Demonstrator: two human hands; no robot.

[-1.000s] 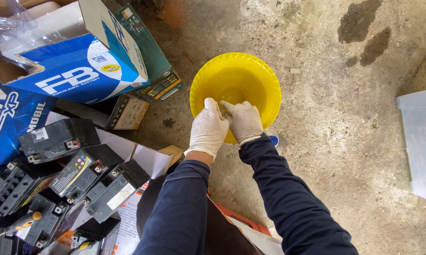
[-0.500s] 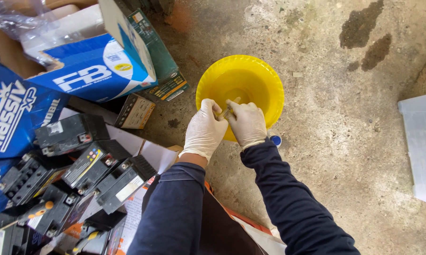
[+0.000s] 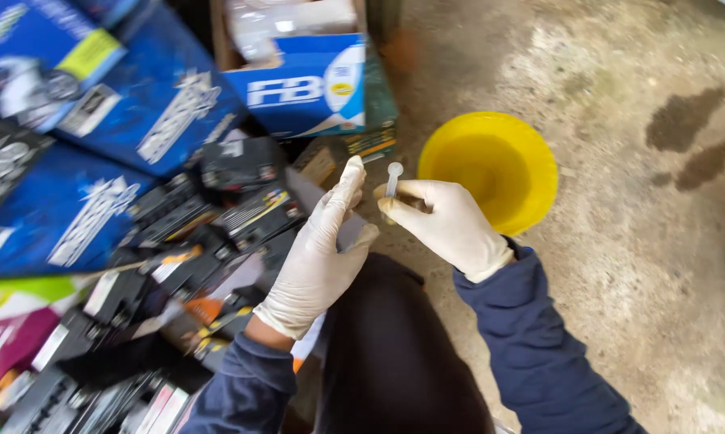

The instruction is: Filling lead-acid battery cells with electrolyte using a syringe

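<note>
- Left hand [image 3: 318,253]: gloved in white, raised, fingers straight and together, pointing up, thumb spread out to the side; nothing gripped.
- Right hand [image 3: 447,223]: gloved in white, fingers curled, thumb and forefinger pinched.
- Both forearms wore dark blue sleeves, bent inward.

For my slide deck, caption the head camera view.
Gloved right hand holds a small syringe beside open left hand, near yellow basin.
</note>
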